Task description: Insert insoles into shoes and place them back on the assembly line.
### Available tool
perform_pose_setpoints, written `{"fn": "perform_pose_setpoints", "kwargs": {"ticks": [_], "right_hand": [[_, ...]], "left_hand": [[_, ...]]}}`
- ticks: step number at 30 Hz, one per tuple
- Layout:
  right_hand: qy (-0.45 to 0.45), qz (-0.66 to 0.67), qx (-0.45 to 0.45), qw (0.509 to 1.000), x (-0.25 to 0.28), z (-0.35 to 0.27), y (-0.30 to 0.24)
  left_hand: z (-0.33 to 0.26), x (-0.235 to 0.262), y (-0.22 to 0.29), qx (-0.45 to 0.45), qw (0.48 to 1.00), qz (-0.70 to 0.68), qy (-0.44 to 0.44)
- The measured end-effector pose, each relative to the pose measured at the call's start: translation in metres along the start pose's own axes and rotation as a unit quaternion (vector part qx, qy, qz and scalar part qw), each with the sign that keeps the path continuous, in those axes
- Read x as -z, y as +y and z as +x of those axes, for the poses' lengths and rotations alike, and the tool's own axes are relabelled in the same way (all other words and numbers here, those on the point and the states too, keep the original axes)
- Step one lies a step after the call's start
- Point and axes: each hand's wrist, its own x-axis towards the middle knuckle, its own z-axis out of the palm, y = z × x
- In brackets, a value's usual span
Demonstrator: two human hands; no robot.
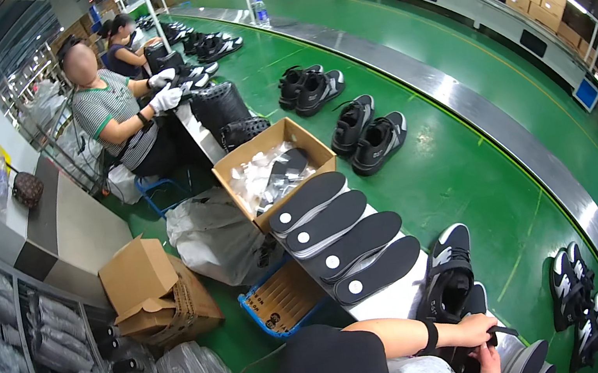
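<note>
My left hand (476, 330), with a black band on its wrist, is closed on a short black strip (505, 330) that pokes out past the fingers. Just below it, fingers up, my right hand (488, 367) is closed against the left; what it pinches is hidden. Under both hands lies a dark shoe (463, 370), mostly covered by my arm and hands. Beyond them a black shoe with white patches (448, 276) stands on the white worktop (391, 301). Stacks of black insoles (378, 270) with white round stickers lie to its left, and more insoles (527, 365) are at my right.
A carton (319, 147) of crumpled packaging stands past the insoles. Pairs of shoes (380, 143) line the green surface, with another group (578, 306) at far right. Left are a blue crate (247, 311), an open carton (139, 275) and a bagged-goods rack (25, 343). A gloved co-worker (114, 111) sits beyond.
</note>
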Motion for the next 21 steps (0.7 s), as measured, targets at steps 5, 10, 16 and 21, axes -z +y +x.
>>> {"fn": "perform_pose_setpoints", "kwargs": {"ticks": [5,10,16,21], "right_hand": [[-0.001,0.027,-0.057,0.998,-0.009,-0.004,-0.014],[0.031,0.005,-0.067,0.997,-0.004,-0.001,-0.012],[0.015,0.073,-0.05,0.996,0.014,-0.003,-0.006],[-0.129,0.257,-0.079,0.955,0.026,-0.043,-0.019]], "left_hand": [[-0.003,0.011,0.006,0.009,1.0,0.009,-0.026],[0.0,0.008,0.003,0.008,0.999,-0.033,0.02],[0.001,0.002,0.001,0.021,0.999,-0.025,0.034],[-0.004,-0.01,-0.001,0.031,0.999,-0.008,0.028]]}}
